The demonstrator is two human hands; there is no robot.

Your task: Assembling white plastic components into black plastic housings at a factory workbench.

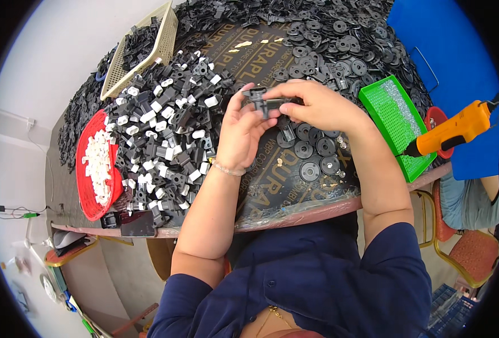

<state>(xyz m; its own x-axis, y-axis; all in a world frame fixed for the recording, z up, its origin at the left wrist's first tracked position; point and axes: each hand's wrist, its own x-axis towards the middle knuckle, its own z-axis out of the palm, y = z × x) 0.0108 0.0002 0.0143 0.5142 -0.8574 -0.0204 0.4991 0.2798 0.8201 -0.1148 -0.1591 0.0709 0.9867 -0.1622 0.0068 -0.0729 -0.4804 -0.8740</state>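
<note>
Above the middle of the table, a black plastic part [259,99] is held between my two hands. My left hand [239,130], with a beaded bracelet at its wrist, grips the part from the left, palm turned up. From the right, the fingers and thumb of my right hand [317,107] close on its other end. Whether it is one piece or two fitted together, I cannot tell. Just below the hands lie several round black discs [311,149]. Left of them spreads a heap of black plastic parts with white tips [168,132].
A red basket [117,186] of small white pieces stands at the left edge. Behind it leans a cream basket [168,45] of black parts. More black discs [348,45] cover the far right. An orange power screwdriver [452,132] overhangs a green tray [382,121] of small metal pieces, beside a blue panel [447,50].
</note>
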